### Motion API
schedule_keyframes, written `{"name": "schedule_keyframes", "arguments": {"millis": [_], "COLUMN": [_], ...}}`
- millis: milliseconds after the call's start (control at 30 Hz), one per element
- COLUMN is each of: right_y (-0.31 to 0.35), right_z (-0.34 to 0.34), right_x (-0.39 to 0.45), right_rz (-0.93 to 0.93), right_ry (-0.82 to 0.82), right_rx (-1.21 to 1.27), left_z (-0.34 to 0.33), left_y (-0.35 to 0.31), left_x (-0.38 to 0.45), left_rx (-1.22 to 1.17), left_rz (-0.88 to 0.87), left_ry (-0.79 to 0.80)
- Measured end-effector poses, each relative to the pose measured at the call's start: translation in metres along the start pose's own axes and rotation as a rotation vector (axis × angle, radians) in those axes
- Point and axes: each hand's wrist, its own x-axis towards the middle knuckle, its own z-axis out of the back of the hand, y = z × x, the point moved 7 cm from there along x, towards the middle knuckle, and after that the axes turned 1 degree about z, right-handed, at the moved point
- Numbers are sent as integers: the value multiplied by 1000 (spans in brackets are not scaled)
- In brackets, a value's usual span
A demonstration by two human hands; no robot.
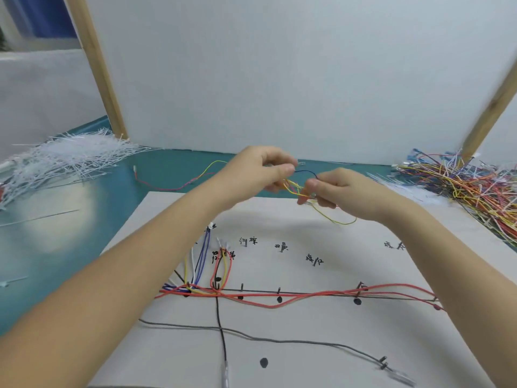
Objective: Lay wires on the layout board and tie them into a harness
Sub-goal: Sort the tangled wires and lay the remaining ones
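I am watching a small tangle of loose wires (300, 189), yellow, pink and dark blue, being held up in the air between the two hands, above the far edge of the layout board (307, 345). The left hand (263, 170) is pinching the dark blue strand between thumb and forefinger, and the right hand (333, 189) is gripping the yellow and pink strands just beside it, a yellow loop hanging below that hand. I judge this as sorting: one wire is being teased out of the bunch before it goes down. Nearer me than the hands, red wires (307, 296) are already lying along the drawn line among the pegs. Next, I would be freeing the strand, then carrying it down to its labelled peg. The wire pile (475, 189) is sitting right of the right hand, the cable ties (70, 158) far left.
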Motion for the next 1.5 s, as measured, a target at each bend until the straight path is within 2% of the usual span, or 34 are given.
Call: {"name": "schedule_keyframes", "arguments": {"millis": [233,300,433,500,567,733,833,967,1100,1200,1333,1433,1500], "right_y": [17,26,20,14,7,-7,-7,-4,-2,-2,-7,-12,-15], "right_z": [13,15,18,16,15,8,1,1,0,-2,-6,-10,-13], "right_x": [12,20,36,41,44,50,52,55,56,55,55,56,56], "right_rz": [67,88,0,-31,-44,-103,-99,-86,-88,-79,-89,-120,-150], "right_ry": [-23,-32,-175,-199,-209,-176,-124,-99,-53,-23,13,26,66], "right_rx": [137,256,489,560,573,438,346,385,324,365,444,502,593], "left_z": [16,14,12,9,6,4,6,12,10,6,5,1,3], "left_y": [6,7,16,20,23,32,32,33,34,33,34,32,26], "left_x": [5,12,27,33,37,39,39,39,38,37,38,38,38], "left_rx": [-156,-216,-410,-575,-635,-486,-474,-373,-310,-357,-286,-207,-74], "left_rz": [-2,13,48,62,78,128,145,151,159,160,136,124,71], "left_ry": [-158,-162,-161,-123,-79,4,14,20,82,101,84,79,48]}}
